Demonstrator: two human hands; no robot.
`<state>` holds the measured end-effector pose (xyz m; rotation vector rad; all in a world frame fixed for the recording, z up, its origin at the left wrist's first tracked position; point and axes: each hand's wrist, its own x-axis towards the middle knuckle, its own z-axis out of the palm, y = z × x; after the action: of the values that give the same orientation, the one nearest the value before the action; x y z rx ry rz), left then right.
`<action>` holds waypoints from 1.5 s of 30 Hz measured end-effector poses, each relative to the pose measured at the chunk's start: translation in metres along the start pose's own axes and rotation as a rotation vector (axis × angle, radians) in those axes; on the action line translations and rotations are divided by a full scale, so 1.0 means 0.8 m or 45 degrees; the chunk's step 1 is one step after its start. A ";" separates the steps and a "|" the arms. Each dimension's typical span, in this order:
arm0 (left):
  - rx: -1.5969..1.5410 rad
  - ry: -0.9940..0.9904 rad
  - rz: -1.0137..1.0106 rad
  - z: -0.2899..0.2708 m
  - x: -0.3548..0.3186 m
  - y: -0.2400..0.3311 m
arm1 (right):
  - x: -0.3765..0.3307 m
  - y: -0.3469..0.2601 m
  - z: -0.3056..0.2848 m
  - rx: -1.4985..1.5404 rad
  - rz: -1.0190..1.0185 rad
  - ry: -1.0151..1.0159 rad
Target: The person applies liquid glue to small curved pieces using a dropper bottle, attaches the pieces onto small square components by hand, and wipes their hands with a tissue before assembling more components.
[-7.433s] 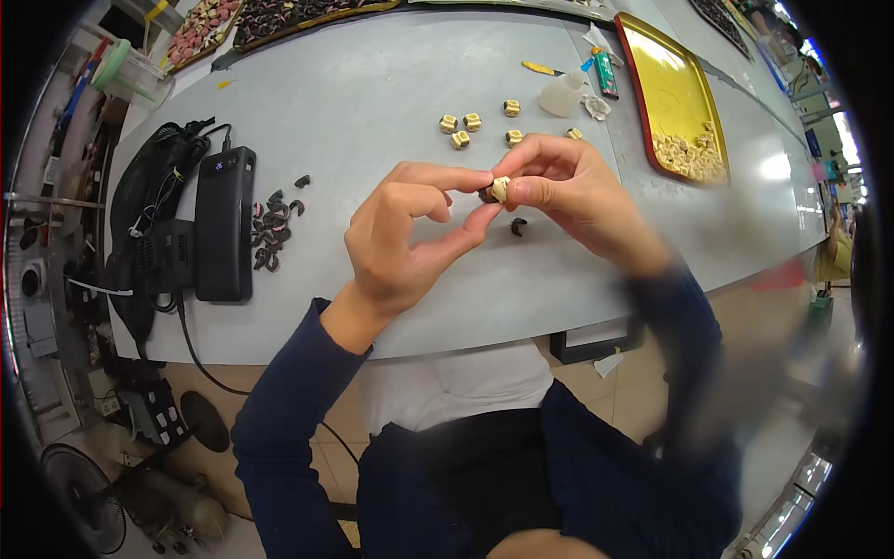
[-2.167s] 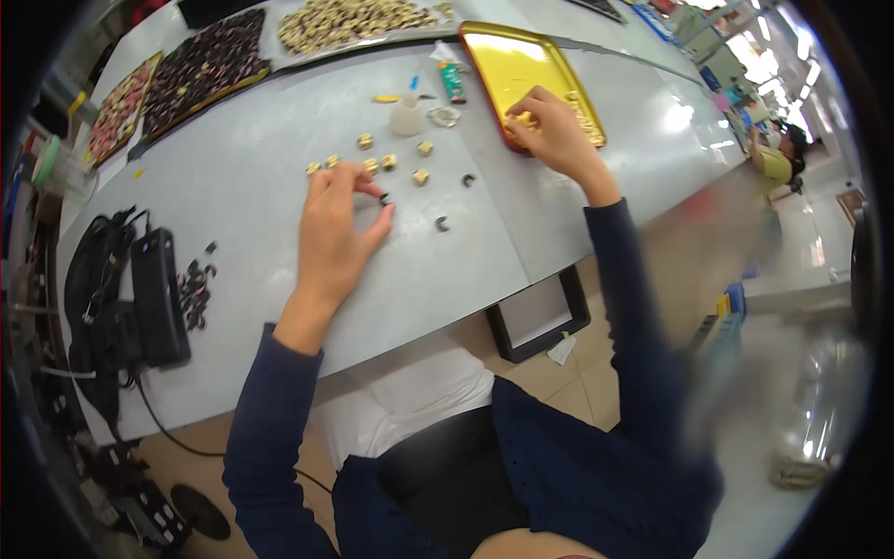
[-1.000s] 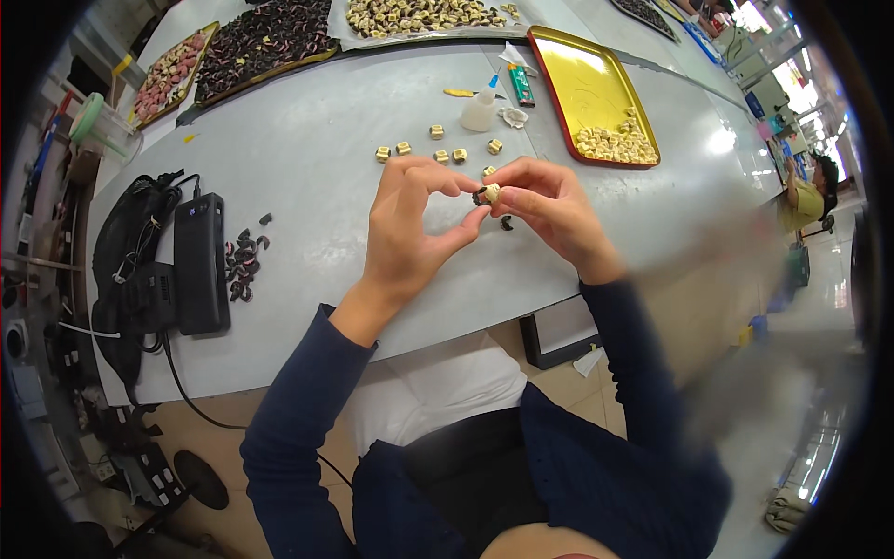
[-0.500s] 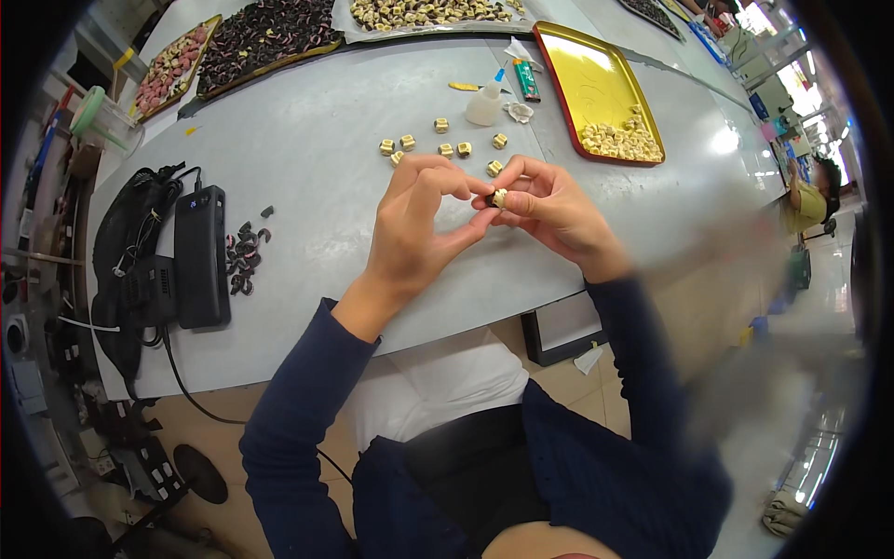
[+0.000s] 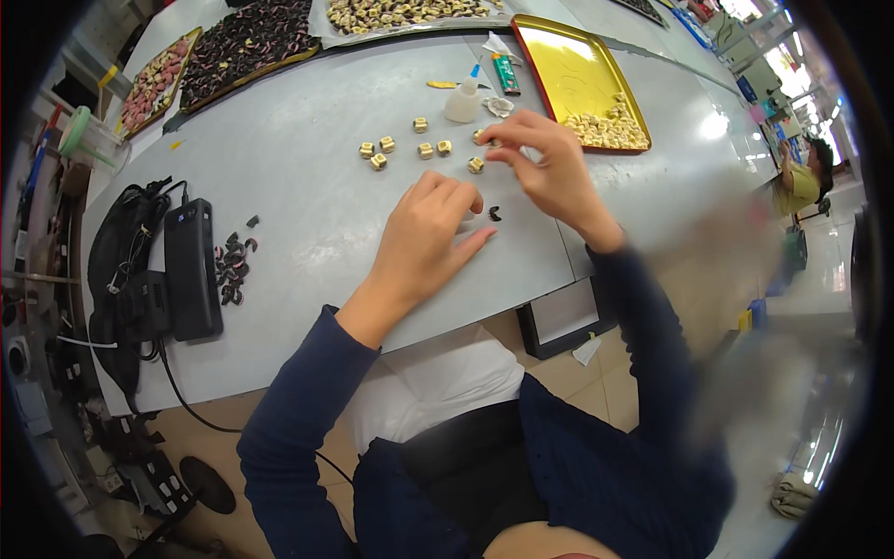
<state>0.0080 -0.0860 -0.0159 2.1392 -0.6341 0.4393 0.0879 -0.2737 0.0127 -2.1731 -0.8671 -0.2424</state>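
Note:
My left hand (image 5: 424,238) hovers over the grey table with its fingers bent and its thumb held apart, nothing showing between them. Just past its fingertips lies a dark curved sliver (image 5: 494,213). Farther up, my right hand (image 5: 549,168) has thumb and fingers pinched together; a small cream-and-dark block shows partly at the fingertips, mostly hidden. Around that pinch are similar blocks: one block (image 5: 476,165) lies just below and another block (image 5: 479,136) touches or nearly touches the fingers. Several more blocks (image 5: 426,150) are scattered to the left.
Behind the blocks stand a white squeeze bottle (image 5: 461,104), a green box (image 5: 506,74) and crumpled tissue (image 5: 498,107). A gold tray (image 5: 568,65) holds cream pieces. Trays of dark slivers (image 5: 247,47) line the back. A black power bank (image 5: 193,270) and dark slivers (image 5: 233,265) lie left.
My hands have separated. The right hand has carried the small block up toward the other blocks, while the left stays lower. A dark curved sliver now shows on the table between them.

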 end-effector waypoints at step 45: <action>-0.700 0.155 -0.235 0.004 0.015 0.011 | -0.073 -0.029 -0.005 0.873 0.054 0.251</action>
<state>0.0128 -0.0969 -0.0063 1.6151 -0.4219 0.2533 0.0295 -0.2952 0.0044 -1.4986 -0.6643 -0.1110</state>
